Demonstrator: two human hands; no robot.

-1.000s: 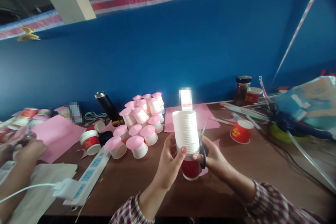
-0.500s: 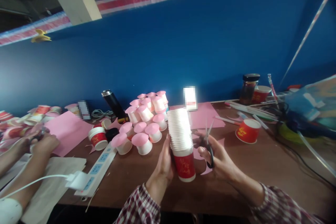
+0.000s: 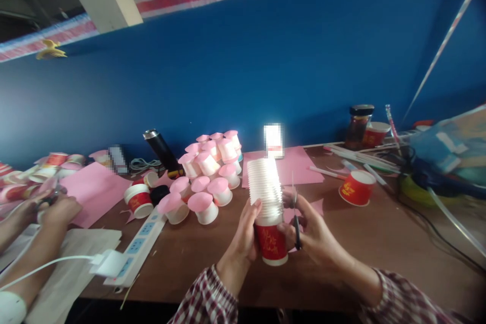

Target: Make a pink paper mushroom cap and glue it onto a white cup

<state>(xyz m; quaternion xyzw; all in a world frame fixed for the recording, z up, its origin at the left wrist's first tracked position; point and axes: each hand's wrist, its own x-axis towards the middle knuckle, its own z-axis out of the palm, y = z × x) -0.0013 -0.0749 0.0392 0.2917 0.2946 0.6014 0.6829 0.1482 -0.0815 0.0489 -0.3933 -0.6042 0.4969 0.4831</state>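
near the table edge, left hand (image 3: pixel 245 235) grips the cup stack (image 3: pixel 267 207); right hand (image 3: pixel 313 230) clutches scissors (image 3: pixel 295 212), fingers steadying the stack.

One stack of paper cups (image 3: pixel 268 197) stands at the table's six o'clock; the cups in it are too many and too blurred to count. One pair of scissors (image 3: pixel 295 212) sits just beside it. About fifteen pink-topped cups (image 3: pixel 208 172) cluster toward eleven o'clock, the exact number unclear. Three single red cups show: one (image 3: pixel 356 187) at two o'clock, one (image 3: pixel 138 200) at nine, one (image 3: pixel 374 134) far at one. There are two large pink sheets (image 3: pixel 94 190) (image 3: pixel 294 164), one jar (image 3: pixel 358 120), one black flask (image 3: pixel 161 150) and one power strip (image 3: pixel 136 250).
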